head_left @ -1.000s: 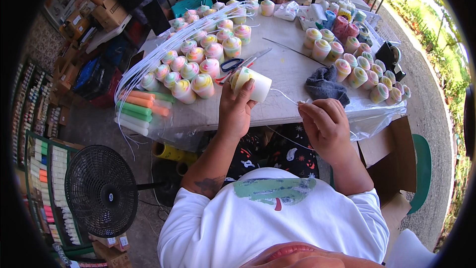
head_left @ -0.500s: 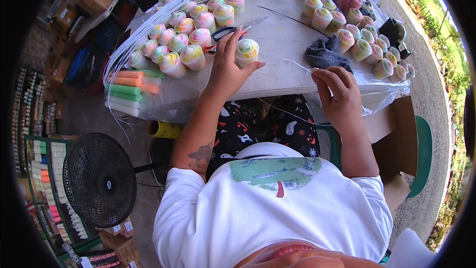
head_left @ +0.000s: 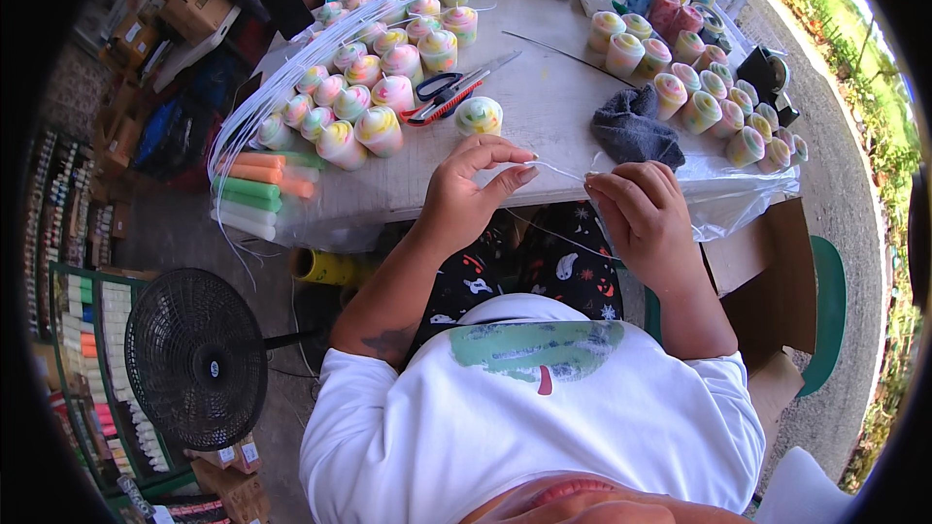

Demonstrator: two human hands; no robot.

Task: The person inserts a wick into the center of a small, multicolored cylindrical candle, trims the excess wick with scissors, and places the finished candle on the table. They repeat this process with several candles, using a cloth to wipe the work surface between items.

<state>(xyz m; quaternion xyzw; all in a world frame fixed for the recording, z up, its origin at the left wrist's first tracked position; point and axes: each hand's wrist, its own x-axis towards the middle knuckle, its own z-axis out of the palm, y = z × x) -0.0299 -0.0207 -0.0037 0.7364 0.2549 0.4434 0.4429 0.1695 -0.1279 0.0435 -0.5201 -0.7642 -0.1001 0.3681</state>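
Note:
A short white wick (head_left: 559, 171) stretches between my two hands above the table's near edge. My left hand (head_left: 471, 184) pinches one end between thumb and fingertips. The other end is in the closed fingertips of my right hand (head_left: 646, 209). Just beyond my left hand stands a single swirl-topped candle (head_left: 479, 117) in pale yellow and white. Left of it lie dark-handled scissors (head_left: 439, 87) and a red utility knife (head_left: 456, 105). A crumpled dark grey cloth (head_left: 636, 124) rests beyond my right hand.
Rows of pastel swirl candles (head_left: 392, 95) fill the table's left, with a bundle of long white wicks (head_left: 282, 68) over them. Coloured sticks (head_left: 254, 189) lie at the left corner. More candles (head_left: 701, 114) and a tape dispenser (head_left: 767, 78) stand right. A thin rod (head_left: 563, 53) lies mid-table.
My left hand has come away from the scissors and knife, back toward me, and now pinches the wick. My right hand has shifted slightly left and nearer, still holding the wick.

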